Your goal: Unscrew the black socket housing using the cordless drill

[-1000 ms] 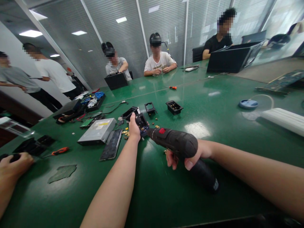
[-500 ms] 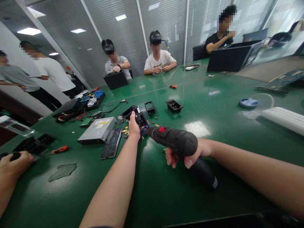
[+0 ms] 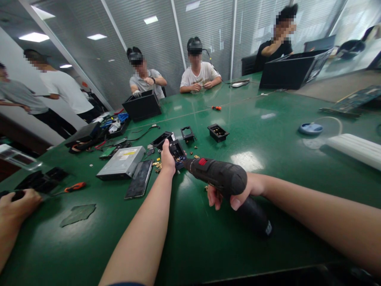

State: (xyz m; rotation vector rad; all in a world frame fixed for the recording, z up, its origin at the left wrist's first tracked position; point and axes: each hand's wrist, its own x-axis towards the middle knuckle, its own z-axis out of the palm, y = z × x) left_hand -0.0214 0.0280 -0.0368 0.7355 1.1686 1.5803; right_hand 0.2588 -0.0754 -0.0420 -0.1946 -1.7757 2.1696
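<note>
Green tabletop [image 3: 193, 242], glass partition [image 3: 149, 51] behind. Head view: my left hand [image 3: 168, 161] is clamped on an open black socket box [image 3: 177, 151], mid-table near brass fittings [image 3: 157, 165]. My right hand [image 3: 242, 194] is wrapped round a cordless drill [image 3: 220, 174], nose at the box; I can't tell whether the bit meets a screw. Smartphone [image 3: 139, 178] beside optical drive [image 3: 121, 163]; orange-handled screwdriver [image 3: 75, 187] near another person's hand [image 3: 22, 204].

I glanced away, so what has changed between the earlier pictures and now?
The black box by the seated person in grey has shifted left and nearer; the person in black has raised an arm to the face. The camera wearer's left hand still holds the black housing, the right hand the power drill.
</note>
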